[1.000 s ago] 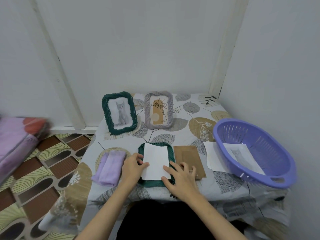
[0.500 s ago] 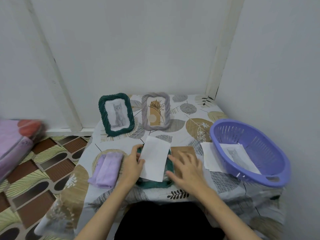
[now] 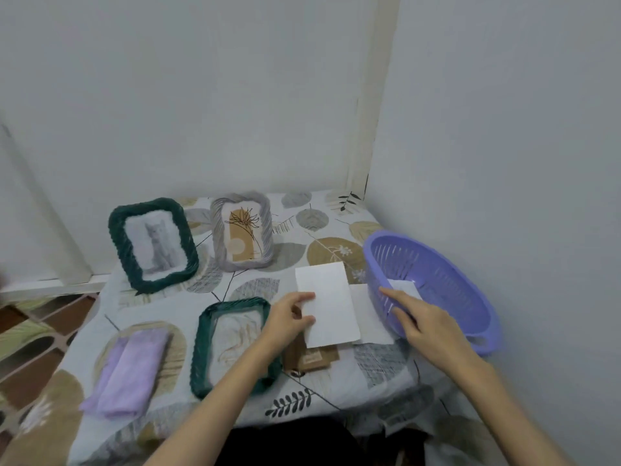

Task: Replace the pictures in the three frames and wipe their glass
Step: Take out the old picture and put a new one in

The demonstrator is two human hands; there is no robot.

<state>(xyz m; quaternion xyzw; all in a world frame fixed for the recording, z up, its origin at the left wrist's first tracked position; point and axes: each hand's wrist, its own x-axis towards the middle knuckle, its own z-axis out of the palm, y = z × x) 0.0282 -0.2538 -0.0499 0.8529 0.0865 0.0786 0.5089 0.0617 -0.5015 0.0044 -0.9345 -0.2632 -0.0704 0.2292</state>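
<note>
A dark green frame [image 3: 205, 344] lies flat near the table's front edge, open, with a faint picture showing inside. My left hand [image 3: 289, 319] pinches the left edge of a white sheet [image 3: 331, 304] and holds it to the right of that frame. My right hand [image 3: 425, 322] reaches over the rim of the purple basket [image 3: 470, 297], its index finger beside a white picture [image 3: 405, 287] inside. A second green frame [image 3: 117, 237] with a cat picture and a grey frame [image 3: 267, 227] with a plant drawing stand at the back.
A folded lilac cloth [image 3: 126, 371] lies at the front left. A brown backing board [image 3: 312, 359] sits under the held sheet, and another white sheet [image 3: 369, 317] lies beside the basket. Walls close in behind and on the right; the tablecloth edge [image 3: 302, 418] is near me.
My left hand has lifted the white sheet off the flat green frame and carried it to the right. My right hand has left the table and reached to the basket.
</note>
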